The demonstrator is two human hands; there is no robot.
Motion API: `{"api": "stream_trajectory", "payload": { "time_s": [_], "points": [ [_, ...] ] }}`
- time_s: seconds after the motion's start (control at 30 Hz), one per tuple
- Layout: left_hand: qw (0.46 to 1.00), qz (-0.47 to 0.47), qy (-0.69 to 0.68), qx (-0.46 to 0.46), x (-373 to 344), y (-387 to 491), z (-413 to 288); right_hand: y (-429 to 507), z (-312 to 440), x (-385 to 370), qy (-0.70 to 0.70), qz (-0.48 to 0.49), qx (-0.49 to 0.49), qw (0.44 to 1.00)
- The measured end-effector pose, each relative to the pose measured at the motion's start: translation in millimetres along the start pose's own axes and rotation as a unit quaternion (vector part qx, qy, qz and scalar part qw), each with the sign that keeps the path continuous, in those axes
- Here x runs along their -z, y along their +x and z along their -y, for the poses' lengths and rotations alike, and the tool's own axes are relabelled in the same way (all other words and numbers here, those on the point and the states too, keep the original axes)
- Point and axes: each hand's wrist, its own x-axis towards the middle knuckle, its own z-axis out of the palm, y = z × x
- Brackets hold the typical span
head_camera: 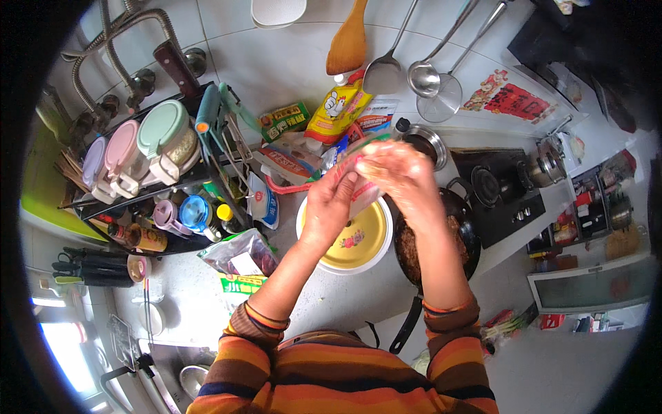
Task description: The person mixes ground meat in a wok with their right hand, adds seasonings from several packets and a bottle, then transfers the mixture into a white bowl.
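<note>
My left hand (329, 204) holds a clear plastic bag (363, 190) with red print, its thumb pressed on the near side. A green strip runs along the bag's top edge. My right hand (401, 168), shiny and blurred, is bent over the upper part of the bag; whether its fingers grip the bag is unclear. Below both hands sits a white-rimmed basin (385, 253) with a yellow, flower-patterned inside. To its right, a black frying pan (473, 253) contains browned food (457, 235), partly covered by my right forearm.
A black rack (85, 212) with lidded jars (164, 129) stands at left. Seasoning packets (333, 111) crowd the wall behind the basin. A packet (245, 256) lies left of my forearm. The pan's handle (406, 326) points toward me. A gas hob (496, 202) is at right.
</note>
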Motion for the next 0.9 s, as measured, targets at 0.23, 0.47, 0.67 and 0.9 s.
{"api": "stream_trajectory", "payload": {
  "time_s": [0.23,0.47,0.67,0.9],
  "points": [
    [0.943,0.064,-0.289,0.151,-6,-39,-11,-133,-24,46,0.017,-0.168,-0.118,0.979],
    [0.962,0.117,-0.211,0.131,-31,-78,-25,-178,-63,21,0.271,-0.192,-0.048,0.942],
    [0.977,0.150,0.146,-0.040,-56,-87,-56,-198,-43,60,0.279,-0.138,-0.066,0.948],
    [0.991,0.132,-0.011,0.031,-125,-113,-39,-223,-29,140,0.238,-0.118,0.005,0.964]
  ]
}}
